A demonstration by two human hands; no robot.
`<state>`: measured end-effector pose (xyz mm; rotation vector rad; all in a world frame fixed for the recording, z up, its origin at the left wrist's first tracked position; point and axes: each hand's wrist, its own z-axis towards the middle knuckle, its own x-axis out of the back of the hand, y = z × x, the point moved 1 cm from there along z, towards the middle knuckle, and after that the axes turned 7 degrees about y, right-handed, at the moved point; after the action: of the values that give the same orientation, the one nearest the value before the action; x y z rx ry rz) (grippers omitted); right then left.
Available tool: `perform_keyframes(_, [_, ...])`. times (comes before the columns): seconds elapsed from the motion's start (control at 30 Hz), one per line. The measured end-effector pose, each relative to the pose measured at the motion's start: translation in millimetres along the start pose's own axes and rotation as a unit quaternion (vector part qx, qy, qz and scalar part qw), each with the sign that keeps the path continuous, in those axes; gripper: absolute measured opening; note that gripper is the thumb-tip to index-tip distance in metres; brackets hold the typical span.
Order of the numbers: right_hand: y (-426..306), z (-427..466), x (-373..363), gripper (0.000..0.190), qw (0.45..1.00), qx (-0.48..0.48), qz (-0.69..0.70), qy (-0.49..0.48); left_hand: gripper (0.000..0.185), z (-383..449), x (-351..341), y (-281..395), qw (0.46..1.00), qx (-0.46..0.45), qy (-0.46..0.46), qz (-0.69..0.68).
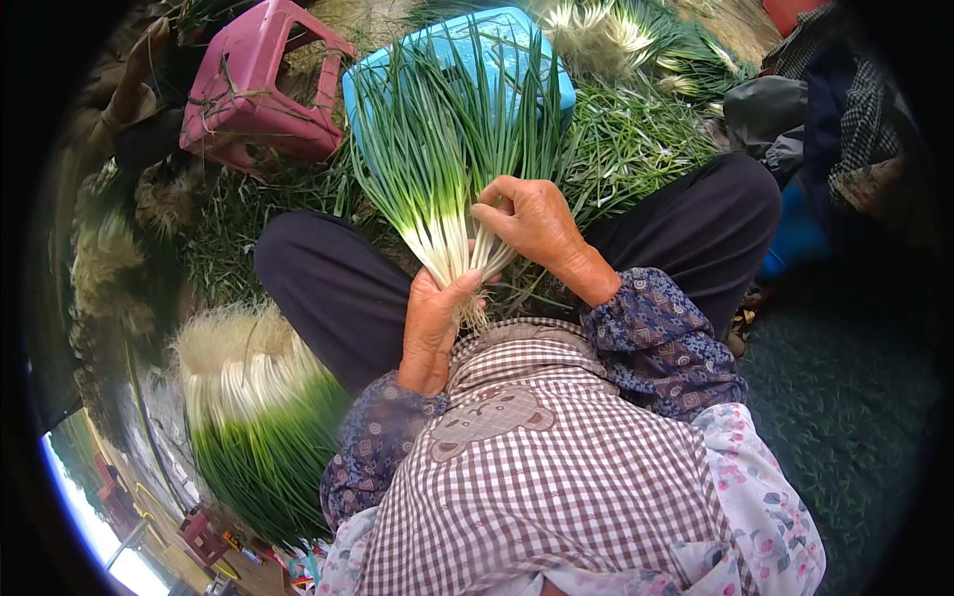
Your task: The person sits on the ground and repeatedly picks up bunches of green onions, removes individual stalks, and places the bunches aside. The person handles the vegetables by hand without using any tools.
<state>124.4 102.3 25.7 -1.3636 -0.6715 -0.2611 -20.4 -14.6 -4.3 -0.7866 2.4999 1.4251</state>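
A fanned bunch of scallions [440, 171] lies before me, its green leaves pointing away and its white stalks toward my body. My left hand [436, 320] grips the stalks just above the stringy roots [471, 311]. The thumb lies across the front, and some fingers are hidden behind the bunch. My right hand [533, 220] is at the right part of the bunch, thumb and forefinger pinched at a scallion where white turns green. Exactly what lies between these fingertips is partly hidden. Beneath the leaf tips stands a blue plastic stool [514, 45].
A pink plastic stool [257, 97] lies tipped over at the upper left. Loose scallion leaves [633, 141] litter the ground. A large stack of scallions [257, 417] lies left of my knee, with more bunches [633, 37] at the upper right. Another person's clothing [842, 97] shows at the right.
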Motion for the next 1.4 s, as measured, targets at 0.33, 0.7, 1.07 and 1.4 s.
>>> perform_keyframes(0.33, [-5,7,3,0.011,0.901,-0.142,0.408,-0.035,0.047,0,5,2,1.0,-0.021,0.004,-0.004])
perform_keyframes(0.7, [16,-48,41,0.051,0.836,-0.342,0.397,0.165,0.044,1,7,2,0.999,0.004,-0.011,-0.044])
perform_keyframes(1.07, [-10,6,-15,0.01,0.987,0.106,-0.097,0.077,0.048,1,6,-1,1.0,0.0,-0.001,0.001])
perform_keyframes(1.4, [-19,12,-19,0.041,0.997,-0.011,-0.078,0.009,0.053,-3,5,-7,0.999,-0.02,0.005,0.038])
